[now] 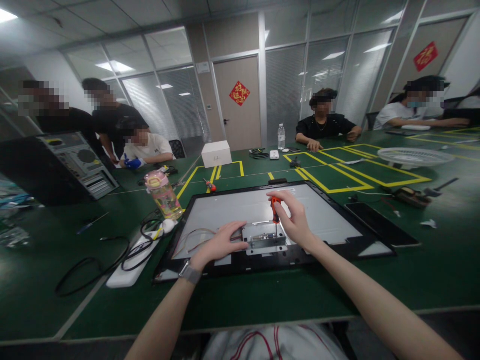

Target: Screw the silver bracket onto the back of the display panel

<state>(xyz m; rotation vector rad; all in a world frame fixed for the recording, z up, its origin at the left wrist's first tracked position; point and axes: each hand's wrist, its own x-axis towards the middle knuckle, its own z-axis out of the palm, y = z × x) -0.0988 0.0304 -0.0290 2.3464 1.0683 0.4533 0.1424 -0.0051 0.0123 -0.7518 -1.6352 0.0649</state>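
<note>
Along the front edge of the tabletop [240, 300], we are leaning our forearms in over a flat panel [225, 207], a smooth pale-grey sheet in a black frame. Our left hand [221, 242] is spreading open, thumb and fingers apart, and its tips are touching the left side of a rectangular metal bracket [266, 247] near the panel's front edge. Our right hand [294, 215] is closing its thumb and fingers around the red-and-black handle of a screwdriver [276, 210]. The handle is sitting within the fingers; the slim shaft is projecting below them, standing nearly upright over the bracket. We cannot tell whether the tip is engaging a screw. Our left hand is partly hiding thin wires [195, 235].

Toward the tabletop's left edge, a glossy white power strip [129, 267] is lying under looped black cable [88, 260], with a clear pink-lidded bottle [163, 195] standing beyond. Right of the panel, a flat black slab [380, 222] is lying at an angle.

Farther back, a red-handled screwdriver [211, 186] and a white box [216, 155] are resting near yellow tape. A computer tower [88, 162] is standing at left. Beyond the far edge, several people are sitting or standing, their faces pixelated.
</note>
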